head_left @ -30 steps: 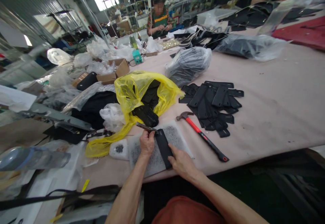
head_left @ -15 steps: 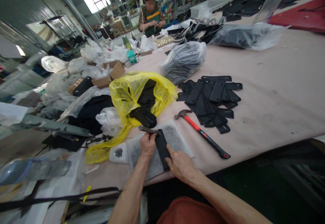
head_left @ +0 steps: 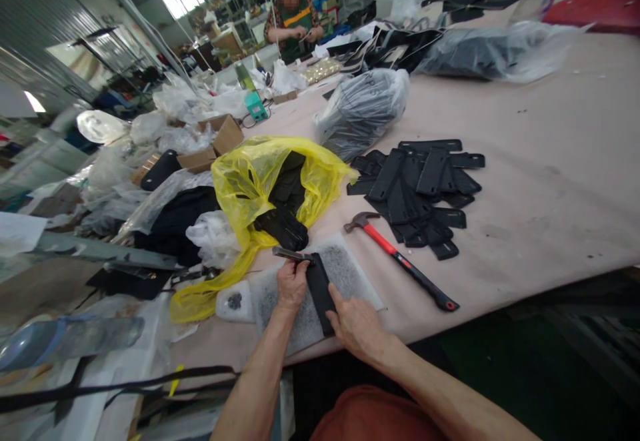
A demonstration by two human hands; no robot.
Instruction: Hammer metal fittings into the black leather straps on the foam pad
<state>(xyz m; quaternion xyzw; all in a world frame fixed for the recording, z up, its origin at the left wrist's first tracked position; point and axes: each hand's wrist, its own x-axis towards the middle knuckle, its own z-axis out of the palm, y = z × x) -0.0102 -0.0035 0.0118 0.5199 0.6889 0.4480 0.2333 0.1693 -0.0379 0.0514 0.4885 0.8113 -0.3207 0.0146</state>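
Note:
My left hand [head_left: 292, 285] is closed on a metal punch-like tool [head_left: 289, 254], whose far end rests at the top of a black strap piece [head_left: 320, 291]. The piece lies on a speckled, whitish board [head_left: 345, 273] near the table edge. My right hand [head_left: 356, 317] holds the side of the black piece with thumb and forefinger. To the right lies a claw hammer [head_left: 403, 261] with a red and black handle. Behind it is a loose pile of black pieces [head_left: 413, 187]. A yellow bag [head_left: 240, 177] with more black pieces stands open beyond my left hand.
A grey plastic-wrapped bundle [head_left: 367, 104] sits behind the pile, with another bag [head_left: 480, 54] farther right. Clear bags and a cardboard box [head_left: 227, 137] crowd the left. A white block [head_left: 234, 302] lies beside the board. Another person [head_left: 293, 21] is across the table.
The view has tilted and shifted slightly, so the far table items sit higher in the picture. Both hands keep their places on the tool and the black piece.

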